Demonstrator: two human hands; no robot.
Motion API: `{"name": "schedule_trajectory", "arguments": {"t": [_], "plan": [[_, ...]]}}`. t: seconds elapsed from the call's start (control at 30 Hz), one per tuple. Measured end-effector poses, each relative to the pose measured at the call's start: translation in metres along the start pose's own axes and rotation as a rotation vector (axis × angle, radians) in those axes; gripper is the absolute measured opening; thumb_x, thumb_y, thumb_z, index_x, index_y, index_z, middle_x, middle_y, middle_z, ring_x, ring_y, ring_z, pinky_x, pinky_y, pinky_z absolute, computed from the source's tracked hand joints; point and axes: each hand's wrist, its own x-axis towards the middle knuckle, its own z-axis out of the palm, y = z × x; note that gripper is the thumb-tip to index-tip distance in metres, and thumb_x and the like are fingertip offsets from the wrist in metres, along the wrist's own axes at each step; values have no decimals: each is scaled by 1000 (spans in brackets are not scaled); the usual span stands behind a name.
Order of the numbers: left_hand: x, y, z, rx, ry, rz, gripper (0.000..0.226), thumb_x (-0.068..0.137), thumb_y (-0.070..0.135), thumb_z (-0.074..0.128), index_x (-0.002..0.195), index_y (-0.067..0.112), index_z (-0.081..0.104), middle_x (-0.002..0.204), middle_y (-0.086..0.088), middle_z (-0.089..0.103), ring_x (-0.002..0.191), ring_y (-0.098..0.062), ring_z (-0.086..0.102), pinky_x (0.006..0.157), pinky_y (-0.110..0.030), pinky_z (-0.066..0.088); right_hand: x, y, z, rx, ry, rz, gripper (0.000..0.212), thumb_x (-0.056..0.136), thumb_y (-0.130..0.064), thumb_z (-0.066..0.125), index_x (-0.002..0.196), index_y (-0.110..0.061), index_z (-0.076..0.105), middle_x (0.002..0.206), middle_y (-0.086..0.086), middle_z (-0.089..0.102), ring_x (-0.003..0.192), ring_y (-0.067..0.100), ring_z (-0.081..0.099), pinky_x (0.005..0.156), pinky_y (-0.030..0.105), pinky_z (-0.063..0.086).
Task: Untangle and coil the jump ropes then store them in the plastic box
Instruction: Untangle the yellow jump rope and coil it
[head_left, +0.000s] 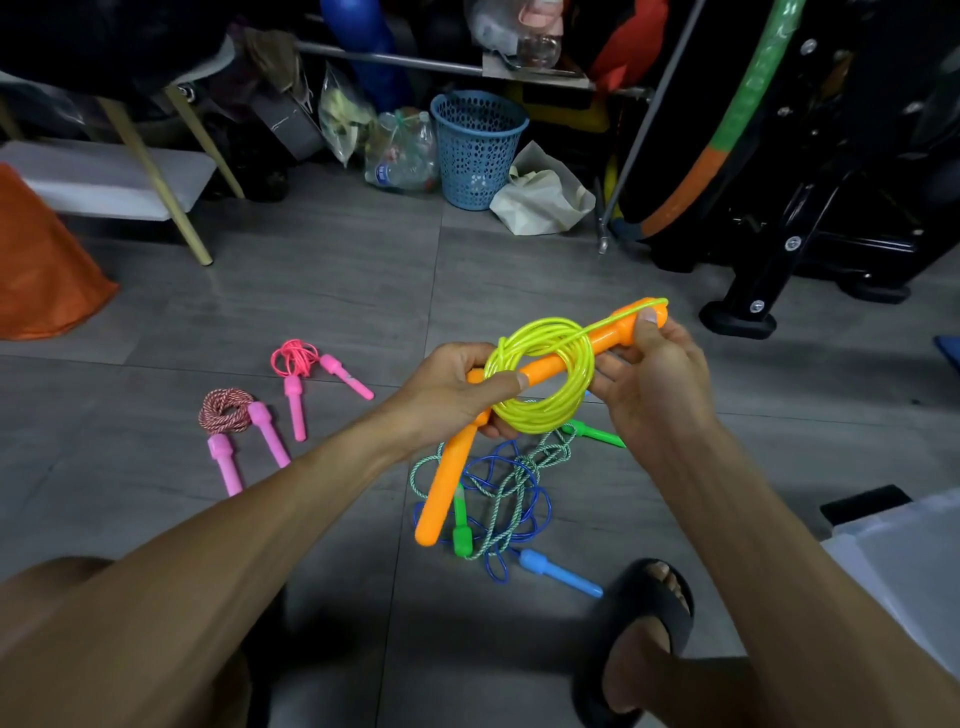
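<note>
My left hand (452, 387) grips the yellow-green rope coil (540, 379) together with one orange handle. My right hand (649, 374) pinches the top of that orange handle (618, 332), which passes through the coil. The rope's second orange handle (447, 486) hangs down below my left hand. On the floor underneath lies a tangle of green-white and blue ropes (511, 493) with green (461, 530) and blue (558, 571) handles. To the left lie two coiled ropes with pink handles, one pink (296, 358), one red-white (226, 413). A translucent plastic box (904, 561) shows at the right edge.
A blue mesh bin (478, 145), bagged bottles and a white bag stand at the back. Black exercise equipment (810, 208) fills the right. An orange cone-like object (41, 265) sits far left beside a white bench. My sandalled foot (644, 618) rests near the tangle.
</note>
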Motion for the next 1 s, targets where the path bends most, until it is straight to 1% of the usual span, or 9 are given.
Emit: {"name": "schedule_trajectory", "arguments": {"t": [0.13, 0.27, 0.37, 0.5, 0.6, 0.73, 0.83, 0.9, 1.0], "plan": [[1, -2, -4, 31, 22, 37, 20, 87, 10, 65, 99, -6, 61, 90, -30, 65, 69, -28, 68, 59, -29, 58, -2, -2, -1, -24, -5, -20, 30, 102, -20, 36, 131, -27, 37, 95, 14, 62, 81, 32, 70, 78, 52, 56], [4, -1, -13, -22, -11, 37, 18, 79, 6, 72, 90, -1, 60, 80, -16, 62, 66, -16, 64, 62, -29, 58, -3, -2, -4, -1, -22, 30, 25, 103, -23, 34, 125, -26, 44, 98, 19, 64, 81, 31, 72, 67, 45, 59], [4, 1, -17, -165, -167, -37, 45, 72, 10, 75, 112, -3, 58, 90, -11, 67, 76, -16, 67, 65, -28, 56, -3, -1, -6, 82, -54, 85, 24, 103, -24, 31, 124, -26, 43, 93, 16, 67, 75, 26, 73, 59, 39, 59], [2, 5, -23, -364, -376, -96, 47, 62, 22, 79, 106, 13, 66, 94, -4, 73, 86, -17, 70, 70, -31, 56, -2, -1, -7, 112, -137, 80, 23, 103, -24, 28, 121, -24, 44, 73, 7, 72, 70, 21, 72, 57, 34, 58], [4, 5, -28, -389, -446, -73, 49, 59, 24, 85, 105, 17, 70, 97, -4, 73, 90, -18, 70, 75, -34, 57, -2, 3, -8, 119, -156, 78, 24, 103, -25, 28, 122, -23, 44, 79, 10, 71, 76, 25, 70, 66, 40, 57], [0, 5, -27, -419, -512, -73, 31, 60, 22, 80, 90, 25, 75, 90, 2, 74, 84, -13, 70, 72, -31, 58, -4, 6, -6, 89, -213, 222, 22, 100, -29, 31, 114, -24, 48, 115, 21, 56, 106, 38, 53, 96, 59, 40], [-2, 0, -26, -434, -448, -77, 16, 64, 20, 78, 79, 22, 73, 80, 2, 72, 74, -12, 69, 65, -28, 56, -7, 4, -2, 25, -323, 265, 20, 100, -29, 33, 106, -24, 51, 107, 20, 63, 91, 34, 64, 83, 49, 51], [0, -1, -23, -372, -322, -44, 11, 73, 12, 68, 78, 21, 73, 76, 2, 71, 69, -10, 68, 60, -24, 54, -8, 4, -2, -129, -362, 246, 18, 100, -29, 36, 104, -24, 53, 106, 19, 66, 91, 32, 65, 84, 46, 50], [3, -5, -15, -169, -114, 9, 21, 80, 12, 67, 100, 9, 66, 89, -12, 69, 80, -21, 67, 67, -33, 58, -6, 8, 0, -499, -290, 168, 21, 97, -28, 44, 103, -21, 63, 104, 15, 67, 86, 25, 63, 78, 39, 49]]}}
